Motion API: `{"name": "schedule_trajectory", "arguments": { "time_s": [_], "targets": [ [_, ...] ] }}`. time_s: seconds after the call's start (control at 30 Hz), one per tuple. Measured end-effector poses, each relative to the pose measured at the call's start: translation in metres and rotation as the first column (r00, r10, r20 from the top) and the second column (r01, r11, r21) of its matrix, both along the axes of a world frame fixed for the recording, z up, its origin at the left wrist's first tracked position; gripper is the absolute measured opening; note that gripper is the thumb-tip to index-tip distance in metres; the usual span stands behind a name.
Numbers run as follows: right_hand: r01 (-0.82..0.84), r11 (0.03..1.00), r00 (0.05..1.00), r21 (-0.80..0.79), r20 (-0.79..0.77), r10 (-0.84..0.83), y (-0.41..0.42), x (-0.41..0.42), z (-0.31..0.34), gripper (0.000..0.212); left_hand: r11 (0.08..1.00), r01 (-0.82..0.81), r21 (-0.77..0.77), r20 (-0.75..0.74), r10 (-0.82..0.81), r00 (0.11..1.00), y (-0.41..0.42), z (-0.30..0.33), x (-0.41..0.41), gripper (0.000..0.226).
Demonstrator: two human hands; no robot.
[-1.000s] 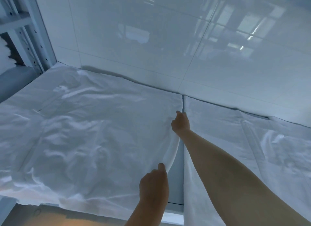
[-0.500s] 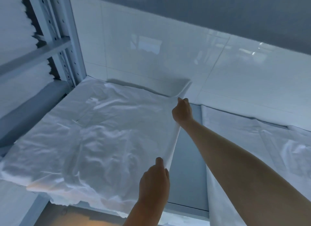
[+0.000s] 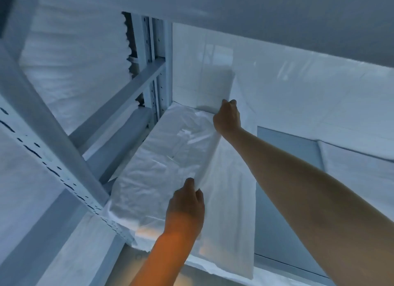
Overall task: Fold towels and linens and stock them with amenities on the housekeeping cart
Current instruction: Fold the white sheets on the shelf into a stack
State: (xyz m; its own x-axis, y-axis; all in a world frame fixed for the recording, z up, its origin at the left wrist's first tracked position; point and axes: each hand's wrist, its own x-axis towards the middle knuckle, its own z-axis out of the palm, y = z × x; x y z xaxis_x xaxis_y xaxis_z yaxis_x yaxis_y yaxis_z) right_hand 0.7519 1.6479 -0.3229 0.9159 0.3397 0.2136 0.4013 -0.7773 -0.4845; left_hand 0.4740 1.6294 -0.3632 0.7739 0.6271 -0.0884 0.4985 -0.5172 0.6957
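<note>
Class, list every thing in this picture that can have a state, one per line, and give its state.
left hand: pinching the sheet's near edge
right hand: gripping the sheet's far edge
white sheet: crumpled, right edge lifted off the shelf
second sheet: lying flat at right
shelf: bare strip showing between the sheets

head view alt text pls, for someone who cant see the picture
Two bare hands lift one edge of a white sheet off a shelf surface: the left hand pinches the near end of the edge, the right hand the far end by the glossy back wall. A perforated metal rack upright stands at left; more white linen lies at right.
</note>
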Motion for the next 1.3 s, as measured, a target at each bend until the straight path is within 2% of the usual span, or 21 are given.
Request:
{"name": "schedule_trajectory", "arguments": {
  "time_s": [0.1,0.17,0.2,0.3,0.37,0.4,0.5,0.6,0.7,0.93,1.1,1.3],
  "targets": [
    [-0.053,0.998,0.998,0.034,-0.034,0.055,0.07,-0.02,0.001,0.018,0.999,-0.046,0.029,0.004,0.046,0.999,0.068,-0.002,-0.017,0.007],
    [-0.079,0.996,0.993,0.037,-0.089,0.082,0.11,-0.031,-0.006,0.017,0.994,-0.101,0.043,-0.029,0.102,0.994,0.112,-0.01,-0.027,0.015],
    [-0.111,0.993,0.983,0.05,-0.14,0.117,0.128,-0.037,-0.013,0.024,0.991,-0.127,0.049,-0.059,0.13,0.99,0.132,-0.017,-0.033,0.022],
    [-0.312,0.945,0.888,0.098,-0.324,0.327,0.162,-0.061,-0.046,0.066,0.978,-0.207,0.0,-0.158,0.205,0.966,0.173,-0.045,-0.049,0.031],
    [-0.404,0.915,0.848,0.016,-0.369,0.381,0.163,-0.075,-0.077,0.07,0.979,-0.202,-0.028,-0.234,0.19,0.954,0.181,-0.066,-0.058,0.038],
    [-0.422,0.904,0.852,-0.068,-0.37,0.37,0.155,-0.079,-0.094,0.068,0.984,-0.177,-0.007,-0.262,0.169,0.95,0.179,-0.077,-0.062,0.046],
    [-0.391,0.864,0.909,-0.316,-0.276,0.311,0.115,-0.086,-0.139,0.061,0.976,-0.005,0.217,-0.295,0.07,0.953,0.161,-0.103,-0.064,0.059],
    [-0.371,0.838,0.926,-0.4,-0.224,0.303,0.072,-0.087,-0.166,0.061,0.944,0.237,0.231,-0.349,-0.147,0.926,0.14,-0.12,-0.053,0.056],
    [-0.403,0.816,0.914,-0.414,-0.222,0.339,0.038,-0.091,-0.183,0.064,0.917,0.356,0.177,-0.406,-0.262,0.876,0.124,-0.139,-0.044,0.056],
    [-0.376,0.842,0.926,-0.387,-0.188,0.327,-0.025,-0.09,-0.2,0.064,0.912,0.338,0.232,-0.408,-0.225,0.885,0.075,-0.16,-0.04,0.062],
    [-0.344,0.859,0.938,-0.378,-0.181,0.296,-0.089,-0.082,-0.201,0.063,0.902,0.39,0.187,-0.439,-0.278,0.854,0.011,-0.155,-0.026,0.066],
    [-0.278,0.881,0.958,-0.382,-0.172,0.228,-0.166,-0.078,-0.2,0.063,0.858,0.471,0.204,-0.47,-0.336,0.816,-0.055,-0.153,-0.019,0.068]
  ]
}}
